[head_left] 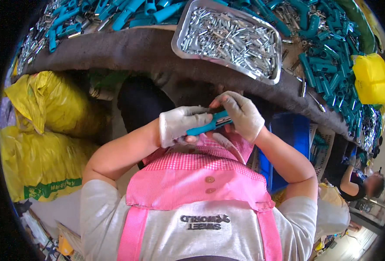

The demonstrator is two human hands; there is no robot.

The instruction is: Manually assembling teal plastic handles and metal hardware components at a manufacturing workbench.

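Nearest, a grey shirt (166, 230) was cut off; the left hand (177, 124) clasped a slotted teal casing (204, 128); the right hand (244, 116), grip unclear, hid its right end.

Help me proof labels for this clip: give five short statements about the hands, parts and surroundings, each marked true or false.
1. The left hand and right hand both touch a teal plastic casing. True.

2. The silvery metal tray is heaped with teal parts. False: it holds small, shiny metal pieces.

3. Yellow sacks lie to the person's left. True.

4. The person's apron is green. False: it is pink.

5. The yellow container is left of the tray. False: it is to the right.
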